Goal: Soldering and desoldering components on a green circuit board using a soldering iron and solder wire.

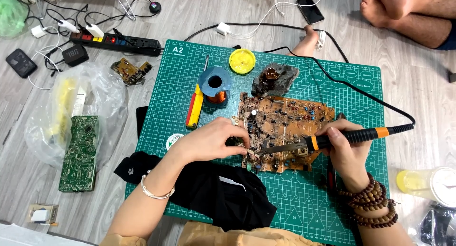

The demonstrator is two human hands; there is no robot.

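A: Nearest the camera: black cloth (223,193) bunched on the near edge of the green cutting mat (304,203), tan fabric just below it at the frame bottom. Left forearm crosses the cloth, thin silver bracelet (154,193) on the wrist.

B: Hands?

A: Left hand (213,140) curled, fingertips pinched on something small and thin at the near-left edge of the brown circuit board (282,132). Can't tell what it is, too small. Right hand (344,148) closed around the soldering iron (327,141), black grip with orange bands, tip angled left onto the board just beside the left fingertips. Wooden bead bracelets (373,203) stacked on the right wrist.

B: Board position?

A: Flat on the mat, centre-right, component side up. Left hand covers its near-left corner.

B: Anything in the way?

A: Iron's black cord (365,96) loops off the right edge of the mat and back across the far side. Behind the board: copper wire spool (216,87) with blue flanges, red-and-yellow tool (194,106) beside it, yellow round tin (242,61), a dark lump with amber resin (273,77).

B: Off the mat?

A: Left: green circuit board (80,153) lying on a clear plastic bag (102,91), a smaller board, power strip (116,42) with several plugs. Right: a plastic cup with yellow drink (420,182). Far side: a phone (310,10) and another person's bare feet (380,8), well apart from the work.
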